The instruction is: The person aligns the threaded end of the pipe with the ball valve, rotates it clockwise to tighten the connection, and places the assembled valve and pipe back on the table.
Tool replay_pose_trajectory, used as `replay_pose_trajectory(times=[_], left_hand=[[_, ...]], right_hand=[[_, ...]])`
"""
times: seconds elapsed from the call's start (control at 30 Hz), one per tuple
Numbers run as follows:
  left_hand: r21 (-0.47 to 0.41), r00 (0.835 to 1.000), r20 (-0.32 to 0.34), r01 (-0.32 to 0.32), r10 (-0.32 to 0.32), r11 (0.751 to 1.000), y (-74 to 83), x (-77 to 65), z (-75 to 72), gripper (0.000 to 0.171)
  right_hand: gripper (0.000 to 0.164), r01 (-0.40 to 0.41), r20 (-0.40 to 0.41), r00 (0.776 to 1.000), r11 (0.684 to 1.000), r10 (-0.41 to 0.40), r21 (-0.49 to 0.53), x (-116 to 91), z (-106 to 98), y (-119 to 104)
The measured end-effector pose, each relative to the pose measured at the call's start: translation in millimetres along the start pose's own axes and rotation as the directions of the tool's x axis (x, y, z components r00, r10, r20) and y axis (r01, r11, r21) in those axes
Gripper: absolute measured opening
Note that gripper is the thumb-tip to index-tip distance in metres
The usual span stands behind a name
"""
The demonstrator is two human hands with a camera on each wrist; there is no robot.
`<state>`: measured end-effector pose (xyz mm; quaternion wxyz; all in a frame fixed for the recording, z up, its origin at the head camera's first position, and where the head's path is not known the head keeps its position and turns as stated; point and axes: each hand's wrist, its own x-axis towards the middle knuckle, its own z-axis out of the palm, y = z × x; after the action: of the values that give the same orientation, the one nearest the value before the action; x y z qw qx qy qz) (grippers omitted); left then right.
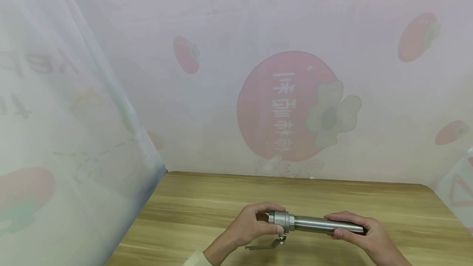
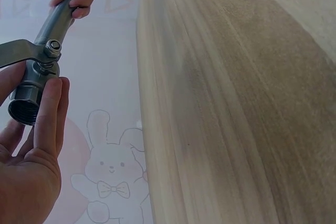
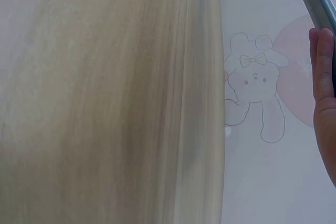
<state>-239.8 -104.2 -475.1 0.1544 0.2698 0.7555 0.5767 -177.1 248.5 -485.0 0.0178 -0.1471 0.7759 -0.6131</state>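
A metal ball valve (image 1: pixel 281 220) with a lever handle (image 1: pixel 263 246) is joined to a straight steel pipe (image 1: pixel 314 224). My left hand (image 1: pixel 248 225) grips the valve body between thumb and fingers, with the lever hanging on the near side. Toward the pipe's far right end, my right hand (image 1: pixel 360 231) holds it with the thumb in front and fingers behind. In the left wrist view, the valve's open threaded end (image 2: pixel 24 109) faces the camera. Only part of the right hand (image 3: pixel 324 77) and pipe (image 3: pixel 317 2) shows in the right wrist view.
Below the hands lies a wood-grain table (image 1: pixel 207 196). Pale printed curtains (image 1: pixel 207 106) with fruit and rabbit drawings hang behind it and at the left side (image 1: pixel 66 126).
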Motion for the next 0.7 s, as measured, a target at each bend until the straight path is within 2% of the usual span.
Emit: replay_pose_trajectory(times=[0.17, 0.43, 0.7], left_hand=[[0.006, 1.0, -0.008, 0.0, 0.0, 1.0, 0.6, -0.7, -0.1, 0.043], [0.012, 1.0, -0.012, 0.005, -0.005, 1.0, -1.6, -0.9, 0.0, 0.044], [-0.001, 1.0, -0.018, 0.0, 0.0, 1.0, -0.7, -0.4, 0.2, 0.046]], right_hand=[[0.033, 0.002, -0.011, 1.0, 1.0, -0.002, 0.002, -0.1, 1.7, 0.8], [0.033, 0.102, 0.044, 0.994, 0.994, -0.103, 0.032, 2.5, 0.8, 6.8], [0.033, 0.042, 0.048, 0.998, 0.998, -0.044, 0.044, 3.9, 0.2, 6.6]])
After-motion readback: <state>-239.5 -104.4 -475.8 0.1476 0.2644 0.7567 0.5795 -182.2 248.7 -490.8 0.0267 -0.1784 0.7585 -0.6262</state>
